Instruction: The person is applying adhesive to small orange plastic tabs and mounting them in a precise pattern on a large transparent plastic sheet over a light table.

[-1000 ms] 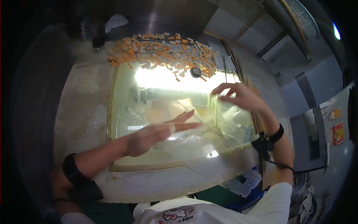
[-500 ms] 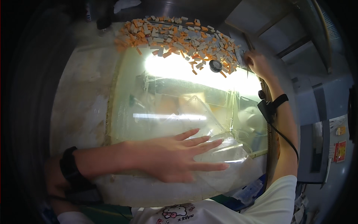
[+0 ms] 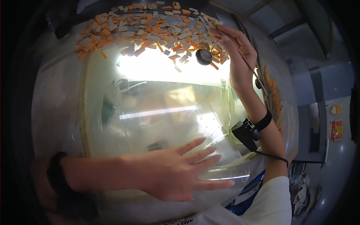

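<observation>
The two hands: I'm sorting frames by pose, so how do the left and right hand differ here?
The left hand lies flat, palm down, fingers spread on the clear plastic sheet near the body; the right hand is raised at the far edge, fingers curled around a thin stick beside the pile of orange and white tiles. The left hand holds nothing. Both wrists wear dark bands.

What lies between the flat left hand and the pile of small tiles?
In the head view, only glossy clear sheet lies between left hand and tile pile; a dark round knob sits at the pile's edge.
</observation>
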Tool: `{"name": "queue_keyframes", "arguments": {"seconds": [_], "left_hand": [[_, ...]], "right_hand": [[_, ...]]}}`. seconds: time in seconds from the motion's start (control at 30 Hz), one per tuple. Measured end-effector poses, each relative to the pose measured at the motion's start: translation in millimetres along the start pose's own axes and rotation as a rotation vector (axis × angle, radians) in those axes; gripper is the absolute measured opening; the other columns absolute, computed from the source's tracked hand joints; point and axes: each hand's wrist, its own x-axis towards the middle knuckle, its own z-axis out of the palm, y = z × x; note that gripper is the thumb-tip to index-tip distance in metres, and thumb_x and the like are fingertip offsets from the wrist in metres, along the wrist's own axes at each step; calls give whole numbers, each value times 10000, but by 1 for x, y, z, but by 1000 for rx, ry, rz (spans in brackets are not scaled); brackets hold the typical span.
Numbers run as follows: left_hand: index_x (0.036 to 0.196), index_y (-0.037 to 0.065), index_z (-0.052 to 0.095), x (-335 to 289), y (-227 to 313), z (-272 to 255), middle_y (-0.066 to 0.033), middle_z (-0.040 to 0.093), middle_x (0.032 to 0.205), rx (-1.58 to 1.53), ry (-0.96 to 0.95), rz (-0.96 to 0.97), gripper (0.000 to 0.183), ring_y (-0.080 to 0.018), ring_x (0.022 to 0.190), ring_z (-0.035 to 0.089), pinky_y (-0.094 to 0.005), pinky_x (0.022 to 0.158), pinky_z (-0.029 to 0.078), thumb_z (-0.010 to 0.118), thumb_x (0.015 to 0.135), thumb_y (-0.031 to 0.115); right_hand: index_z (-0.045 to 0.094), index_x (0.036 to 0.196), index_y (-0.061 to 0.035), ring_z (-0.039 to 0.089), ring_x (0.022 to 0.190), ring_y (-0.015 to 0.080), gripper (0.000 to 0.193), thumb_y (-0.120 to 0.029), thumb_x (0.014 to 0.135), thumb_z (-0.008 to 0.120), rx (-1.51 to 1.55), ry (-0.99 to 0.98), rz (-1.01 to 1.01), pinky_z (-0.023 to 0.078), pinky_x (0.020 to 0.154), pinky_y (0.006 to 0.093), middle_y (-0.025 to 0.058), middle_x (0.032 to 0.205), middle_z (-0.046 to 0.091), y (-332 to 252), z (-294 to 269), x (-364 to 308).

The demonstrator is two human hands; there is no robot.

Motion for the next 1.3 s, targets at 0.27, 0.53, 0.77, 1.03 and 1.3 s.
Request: {"name": "queue_keyframes", "arguments": {"seconds": [0.27,0.53,0.77,1.03,1.3], "left_hand": [[1343,258,211,-6,-2,5,-175,417,1204,67,55,6,665,-288,1158,354,-481,982,237,504,774,437],[1340,252,214,-7,-3,8,-164,431,1190,105,70,6,647,-281,1146,366,-475,995,218,492,785,436],[1338,250,211,-7,-2,8,-159,420,1207,105,56,6,650,-287,1154,359,-479,1005,201,501,783,424],[1341,251,197,-7,0,6,-162,404,1229,100,25,-1,664,-294,1171,353,-479,1010,191,513,781,417],[1342,249,193,-6,-2,6,-162,401,1233,110,25,4,662,-292,1172,355,-477,1009,192,506,785,421]], "right_hand": [[584,787,-23,563,740,129,85,-84,737,615,-602,166,-220,438,660,238,48,773,596,23,-5,-10],[557,681,-56,473,584,117,91,-93,699,637,-707,132,-320,385,531,238,16,652,528,30,-3,-12],[555,645,-57,469,573,117,112,-101,686,650,-750,97,-362,382,520,235,14,619,517,32,-3,-11],[563,650,-53,473,567,115,102,-89,676,654,-718,84,-405,379,505,234,14,608,512,33,-4,-10],[562,643,-55,469,568,118,105,-89,668,658,-733,89,-399,376,510,237,11,606,505,35,-5,-9]]}}
